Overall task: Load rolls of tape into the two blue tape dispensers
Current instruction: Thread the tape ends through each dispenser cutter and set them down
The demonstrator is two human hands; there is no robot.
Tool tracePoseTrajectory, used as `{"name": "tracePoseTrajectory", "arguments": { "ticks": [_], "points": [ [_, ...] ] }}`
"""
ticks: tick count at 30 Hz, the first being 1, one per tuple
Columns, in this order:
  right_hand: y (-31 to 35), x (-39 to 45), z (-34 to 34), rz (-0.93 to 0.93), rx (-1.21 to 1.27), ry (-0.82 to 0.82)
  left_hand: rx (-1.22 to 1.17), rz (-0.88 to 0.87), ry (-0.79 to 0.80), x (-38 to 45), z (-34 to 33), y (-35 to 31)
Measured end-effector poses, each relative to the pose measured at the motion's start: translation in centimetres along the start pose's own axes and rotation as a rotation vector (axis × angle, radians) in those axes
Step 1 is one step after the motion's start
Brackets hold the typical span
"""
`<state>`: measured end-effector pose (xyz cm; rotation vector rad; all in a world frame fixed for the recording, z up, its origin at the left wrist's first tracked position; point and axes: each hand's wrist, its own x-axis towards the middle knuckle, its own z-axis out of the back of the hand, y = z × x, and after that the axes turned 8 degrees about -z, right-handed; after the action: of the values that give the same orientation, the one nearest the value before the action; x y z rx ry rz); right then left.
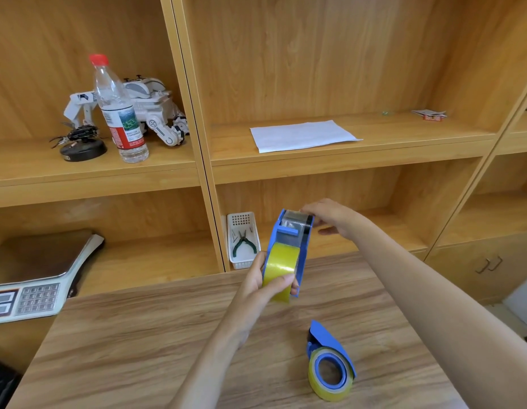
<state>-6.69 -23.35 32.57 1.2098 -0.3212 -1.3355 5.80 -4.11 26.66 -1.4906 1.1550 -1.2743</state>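
The left hand (266,283) grips the blue dispenser (288,249) around its yellow tape roll (278,271), thumb pressed across the roll's face, holding it upright above the far middle of the desk (138,335). The right hand (330,218) pinches at the dispenser's top end, apparently drawing the tape's free end over the cutter; the exact fingertip contact is hidden. To finish this well, the tape should probably be pulled straight and flat across the roller, sticky side down, while the left thumb stops the roll from spinning. The second dispenser (330,360) lies on its side near the desk's right front, already carrying a roll.
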Motion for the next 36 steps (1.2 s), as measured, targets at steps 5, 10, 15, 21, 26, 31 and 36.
{"name": "tracePoseTrajectory", "arguments": {
  "ticks": [5,10,15,21,26,31,36],
  "points": [
    [-1.9,0.5,-0.9,-0.213,0.348,0.336,0.02,-0.053,-0.102,0.2,0.0,0.1],
    [-3.6,1.3,-1.4,-0.209,0.498,0.539,-0.012,-0.056,-0.232,0.3,-0.1,-0.3],
    [-4.4,1.8,-2.1,-0.163,0.608,0.545,0.03,-0.026,-0.228,0.6,0.5,0.5],
    [-6.2,1.4,-3.2,-0.214,0.695,0.518,-0.106,0.151,-0.34,0.8,1.0,2.1],
    [-8.5,1.7,-5.6,-0.167,0.676,0.375,-0.329,0.363,-0.465,0.7,1.3,3.8],
    [-11.6,1.8,-8.3,-0.128,0.614,0.175,-0.49,0.544,-0.585,0.3,1.8,7.1],
    [-15.5,0.8,-12.4,-0.192,0.424,0.153,-0.619,0.667,-0.667,-1.2,2.7,12.4]
  ]
}}
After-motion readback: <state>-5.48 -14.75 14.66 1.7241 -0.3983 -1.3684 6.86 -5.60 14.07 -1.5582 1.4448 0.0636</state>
